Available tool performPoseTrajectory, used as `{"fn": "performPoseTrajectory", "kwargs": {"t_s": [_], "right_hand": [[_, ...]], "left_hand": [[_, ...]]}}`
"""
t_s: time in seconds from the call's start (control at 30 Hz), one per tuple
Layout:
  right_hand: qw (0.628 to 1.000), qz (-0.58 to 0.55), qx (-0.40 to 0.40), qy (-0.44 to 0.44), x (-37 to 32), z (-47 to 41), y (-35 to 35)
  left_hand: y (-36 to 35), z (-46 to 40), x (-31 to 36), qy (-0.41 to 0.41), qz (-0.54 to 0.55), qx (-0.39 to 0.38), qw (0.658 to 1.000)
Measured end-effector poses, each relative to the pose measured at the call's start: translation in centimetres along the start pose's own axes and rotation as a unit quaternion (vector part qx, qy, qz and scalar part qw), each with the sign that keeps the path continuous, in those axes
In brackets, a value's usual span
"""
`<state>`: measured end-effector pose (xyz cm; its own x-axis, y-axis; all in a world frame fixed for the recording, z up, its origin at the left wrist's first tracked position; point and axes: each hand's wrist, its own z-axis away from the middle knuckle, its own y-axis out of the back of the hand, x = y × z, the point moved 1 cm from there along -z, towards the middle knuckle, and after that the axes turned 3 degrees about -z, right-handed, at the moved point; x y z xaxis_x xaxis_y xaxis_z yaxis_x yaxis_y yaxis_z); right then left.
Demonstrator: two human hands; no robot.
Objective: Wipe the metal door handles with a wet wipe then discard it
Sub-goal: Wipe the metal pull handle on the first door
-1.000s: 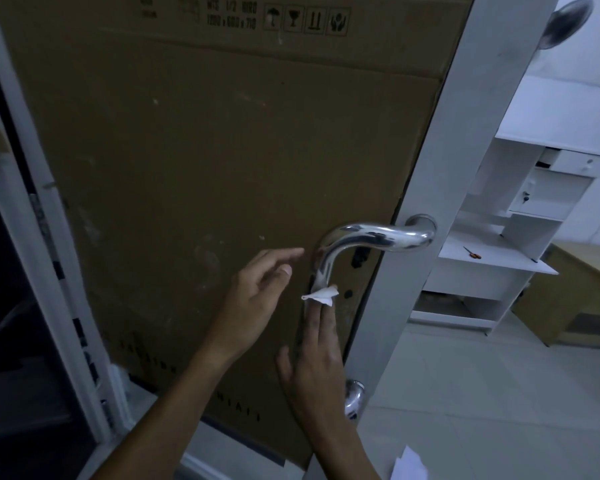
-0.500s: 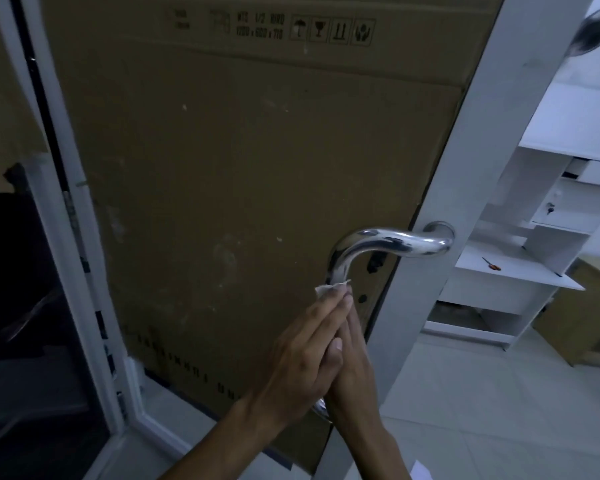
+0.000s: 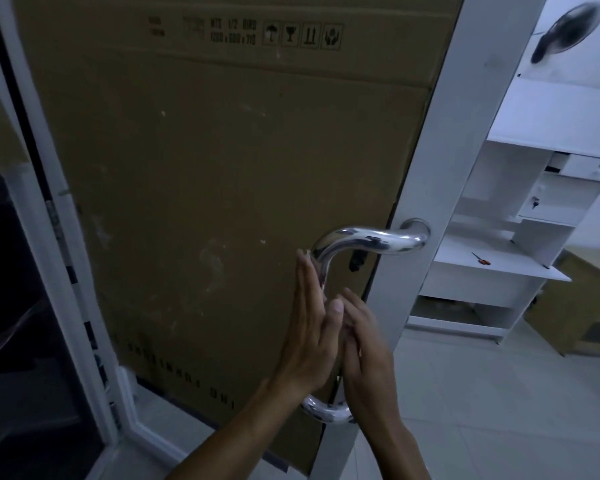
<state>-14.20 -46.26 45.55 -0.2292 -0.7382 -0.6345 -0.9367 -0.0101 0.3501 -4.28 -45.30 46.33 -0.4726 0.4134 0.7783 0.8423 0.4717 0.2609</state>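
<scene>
Hands: both are pressing flat, palms facing, on the vertical run of the metal door handle (image 3: 371, 239), sandwiching it between them. Left hand (image 3: 309, 337): fingers are extending straight up toward 12 o'clock along the handle's left side, fingertips reaching just below the upper bend. Right hand (image 3: 366, 351): it is lying against the handle's right side, at 3 o'clock of the left hand, its fingers angling up and left and touching the left thumb. Wet wipe (image 3: 306, 252): only a small pale edge is showing at the left fingertips; whether the rest is lying between palms and handle cannot be told. Handle: polished, tubular, its upper arm is running toward 3 o'clock into a round rose on the white door frame (image 3: 440, 174); its lower bend is emerging below the wrists at 6 o'clock. Cardboard sheet (image 3: 222, 174): it is covering the door panel behind the handle, with printed handling symbols near the top. White shelving unit (image 3: 520, 237): it is standing well apart at 3 o'clock, carrying an orange-handled tool (image 3: 480, 259) on one shelf. Wall fan (image 3: 568, 27): it is hanging at 1 o'clock, blurred.
</scene>
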Motion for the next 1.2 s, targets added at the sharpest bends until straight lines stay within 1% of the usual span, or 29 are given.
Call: {"fn": "performPoseTrajectory", "kwargs": {"t_s": [0.13,0.23,0.3,0.37,0.43,0.53,0.6,0.67,0.77,0.83,0.93,1.0,1.07,1.2], "right_hand": [[0.992,0.040,0.059,0.104,-2.4,-1.0,2.1],[0.975,0.071,0.077,0.195,-4.4,-2.8,3.7],[0.962,0.093,0.080,0.246,-5.5,-4.7,4.6],[0.953,0.124,0.076,0.267,-6.3,-6.9,5.1],[0.947,0.152,0.070,0.275,-6.9,-9.0,5.4],[0.930,0.198,0.053,0.304,-7.3,-11.7,5.3],[0.922,0.219,0.041,0.316,-7.5,-13.6,4.9],[0.922,0.228,0.029,0.310,-7.5,-15.2,4.5],[0.928,0.228,0.013,0.296,-7.1,-16.6,4.0],[0.937,0.204,0.016,0.285,-6.6,-16.9,4.0],[0.958,0.142,0.024,0.248,-6.3,-17.1,4.1],[0.969,0.097,0.041,0.224,-6.2,-17.2,4.4],[0.973,0.062,0.057,0.215,-6.3,-17.2,4.7],[0.977,-0.012,0.079,0.196,-6.1,-17.1,5.1]], "left_hand": [[1.4,-2.2,0.5,0.082,0.102,-0.025,0.991],[3.0,-3.6,0.8,0.106,0.184,-0.059,0.975],[3.6,-4.0,0.2,0.152,0.204,-0.084,0.963],[3.8,-3.8,-1.1,0.196,0.215,-0.106,0.951],[3.6,-2.8,-2.2,0.238,0.224,-0.113,0.938],[2.7,-0.6,-2.5,0.241,0.240,-0.099,0.935],[1.9,0.5,-2.4,0.213,0.227,-0.035,0.950],[1.4,1.1,-1.8,0.150,0.237,0.026,0.959],[0.8,0.9,-0.1,0.056,0.181,0.027,0.982],[0.7,-0.1,0.7,0.002,0.126,0.024,0.992],[0.8,-2.2,1.6,-0.033,0.053,0.022,0.998],[0.8,-3.4,2.3,-0.082,-0.029,0.025,0.996],[1.0,-4.1,2.8,-0.137,-0.108,0.028,0.984],[1.8,-4.9,3.9,-0.183,-0.179,-0.006,0.967]]}}
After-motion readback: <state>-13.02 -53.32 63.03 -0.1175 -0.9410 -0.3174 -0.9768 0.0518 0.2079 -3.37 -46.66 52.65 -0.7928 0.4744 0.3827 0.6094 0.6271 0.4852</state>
